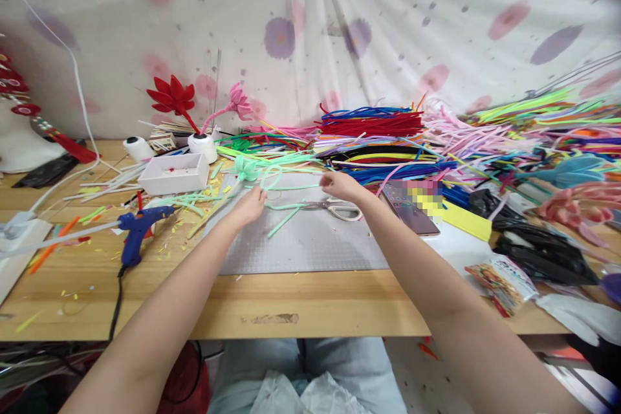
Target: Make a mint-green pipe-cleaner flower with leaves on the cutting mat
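Note:
A mint-green pipe cleaner [295, 187] stretches nearly level above the grey cutting mat [310, 252]. My left hand [250, 205] is closed at its left part, thumb and fingertips pinched together. At the other end, the fingertips of my right hand [342, 185] close on the same pipe cleaner. A looped mint-green pipe cleaner [272, 174] stands just beyond my left hand, beside a mint-green pipe-cleaner flower [246, 168]. Scissors [334, 207] lie on the mat below my right hand, close to a short mint-green piece [284, 222].
A blue glue gun [138, 229] and a white box [174, 173] are at left. Red [172, 98] and pink [237, 103] flowers stand behind it. Bundles of coloured pipe cleaners [371, 124] line the back. A phone [410, 207] and black plastic bags [543, 255] lie at right.

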Demonstrator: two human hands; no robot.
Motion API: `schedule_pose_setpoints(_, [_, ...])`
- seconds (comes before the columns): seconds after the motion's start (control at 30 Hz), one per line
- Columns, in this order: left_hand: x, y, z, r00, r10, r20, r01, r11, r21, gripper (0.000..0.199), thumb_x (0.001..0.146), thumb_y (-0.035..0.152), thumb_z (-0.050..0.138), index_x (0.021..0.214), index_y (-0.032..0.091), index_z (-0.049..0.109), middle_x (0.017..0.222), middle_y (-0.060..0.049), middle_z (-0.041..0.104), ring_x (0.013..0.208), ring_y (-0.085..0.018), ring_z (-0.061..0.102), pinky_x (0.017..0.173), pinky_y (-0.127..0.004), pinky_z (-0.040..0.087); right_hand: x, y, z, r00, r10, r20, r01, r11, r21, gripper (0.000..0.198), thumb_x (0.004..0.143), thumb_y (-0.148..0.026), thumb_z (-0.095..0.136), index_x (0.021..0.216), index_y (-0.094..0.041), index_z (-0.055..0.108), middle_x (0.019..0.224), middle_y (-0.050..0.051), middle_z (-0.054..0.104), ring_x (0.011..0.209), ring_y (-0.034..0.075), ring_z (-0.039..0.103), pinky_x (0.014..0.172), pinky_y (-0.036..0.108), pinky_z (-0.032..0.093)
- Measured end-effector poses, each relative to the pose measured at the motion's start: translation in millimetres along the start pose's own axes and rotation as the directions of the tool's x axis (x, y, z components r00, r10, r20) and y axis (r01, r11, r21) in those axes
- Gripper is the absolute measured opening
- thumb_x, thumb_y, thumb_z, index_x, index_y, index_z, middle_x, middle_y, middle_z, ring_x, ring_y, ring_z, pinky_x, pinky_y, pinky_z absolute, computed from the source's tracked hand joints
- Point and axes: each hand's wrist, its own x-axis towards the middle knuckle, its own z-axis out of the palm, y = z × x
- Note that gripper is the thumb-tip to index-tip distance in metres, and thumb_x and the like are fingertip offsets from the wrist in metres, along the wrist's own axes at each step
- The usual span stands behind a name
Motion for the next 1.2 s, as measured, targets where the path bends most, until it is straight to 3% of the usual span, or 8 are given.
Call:
schedule_pose_setpoints(0.1, [0, -7, -1, 0.997, -0.074, 0.007, 0.071, 0.981, 0.178, 0.027, 0.087, 0.028, 0.029, 0.095, 0.011, 0.048, 0.093, -0.015, 0.059, 0.084, -0.023, 0.057, 0.068, -0.031, 0.038, -14, 22, -7, 0.984, 0.021, 0.177, 0.037, 0.948, -0.316, 0.031, 0.063, -0.013, 0.056, 0.094, -0.016, 0.057, 0.099, 0.01, 0.062, 0.089, 0.021, 0.057, 0.07, 0.027, 0.041])
schedule_pose_setpoints(0.4, [-4, -6, 6, 0.992, -0.117, 0.034, 0.105, 0.96, 0.26, 0.032, 0.088, 0.027, 0.025, 0.104, 0.01, 0.045, 0.102, -0.02, 0.059, 0.094, -0.027, 0.058, 0.071, -0.034, 0.041, -27, 21, -1, 0.966, -0.016, 0.258, 0.156, 0.832, -0.532, 0.048, 0.06, -0.023, 0.059, 0.106, -0.009, 0.054, 0.108, 0.018, 0.056, 0.1, 0.028, 0.052, 0.076, 0.031, 0.041])
schedule_pose_setpoints(0.57, [-4, -8, 6, 0.986, -0.16, 0.052, 0.141, 0.954, 0.266, 0.032, 0.088, 0.027, 0.023, 0.105, 0.011, 0.044, 0.105, -0.02, 0.059, 0.095, -0.028, 0.058, 0.073, -0.035, 0.041, -23, 20, -21, 0.953, -0.109, 0.284, 0.231, 0.866, -0.443, 0.035, 0.063, -0.029, 0.055, 0.095, -0.015, 0.06, 0.097, 0.011, 0.06, 0.089, 0.023, 0.055, 0.069, 0.027, 0.039])
schedule_pose_setpoints(0.7, [-4, -9, 6, 0.986, -0.158, 0.05, 0.142, 0.96, 0.241, 0.031, 0.088, 0.027, 0.023, 0.104, 0.011, 0.045, 0.103, -0.021, 0.059, 0.093, -0.027, 0.058, 0.072, -0.035, 0.041, -20, 15, -45, 0.963, -0.081, 0.255, 0.148, 0.956, -0.254, 0.028, 0.064, -0.024, 0.051, 0.09, -0.017, 0.059, 0.085, 0.004, 0.062, 0.075, 0.017, 0.055, 0.06, 0.024, 0.036])
schedule_pose_setpoints(0.87, [-2, -9, 3, 0.987, -0.158, 0.009, 0.153, 0.968, 0.202, 0.03, 0.087, 0.027, 0.024, 0.101, 0.011, 0.046, 0.1, -0.021, 0.06, 0.093, -0.027, 0.058, 0.071, -0.035, 0.04, -17, 6, -38, 0.95, -0.078, 0.303, 0.146, 0.967, -0.21, 0.036, 0.061, -0.025, 0.057, 0.096, -0.017, 0.054, 0.089, 0.005, 0.062, 0.078, 0.018, 0.055, 0.064, 0.025, 0.036])
schedule_pose_setpoints(1.03, [-4, -11, -6, 0.975, -0.2, -0.093, 0.216, 0.955, 0.205, 0.03, 0.087, 0.026, 0.022, 0.103, 0.013, 0.044, 0.1, -0.021, 0.06, 0.092, -0.028, 0.059, 0.071, -0.035, 0.04, -13, 8, -28, 0.97, -0.197, 0.139, 0.241, 0.814, -0.529, 0.053, 0.052, -0.043, 0.069, 0.096, -0.017, 0.056, 0.099, 0.012, 0.061, 0.099, 0.029, 0.048, 0.083, 0.036, 0.029])
schedule_pose_setpoints(1.13, [-6, -11, -7, 0.978, -0.185, -0.093, 0.202, 0.952, 0.228, 0.031, 0.087, 0.027, 0.021, 0.104, 0.013, 0.043, 0.099, -0.02, 0.06, 0.092, -0.028, 0.059, 0.071, -0.035, 0.04, -9, 11, -32, 0.978, -0.205, 0.045, 0.204, 0.873, -0.443, 0.052, 0.056, -0.048, 0.067, 0.096, -0.017, 0.056, 0.096, 0.011, 0.061, 0.096, 0.027, 0.049, 0.082, 0.035, 0.03])
schedule_pose_setpoints(1.2, [-7, -8, -5, 0.983, -0.17, -0.068, 0.181, 0.955, 0.235, 0.031, 0.088, 0.028, 0.021, 0.103, 0.013, 0.043, 0.097, -0.019, 0.061, 0.091, -0.027, 0.059, 0.07, -0.034, 0.04, -6, 9, -31, 0.991, -0.133, 0.007, 0.132, 0.969, -0.209, 0.051, 0.06, -0.055, 0.061, 0.093, -0.016, 0.055, 0.089, 0.009, 0.061, 0.087, 0.023, 0.052, 0.075, 0.032, 0.034])
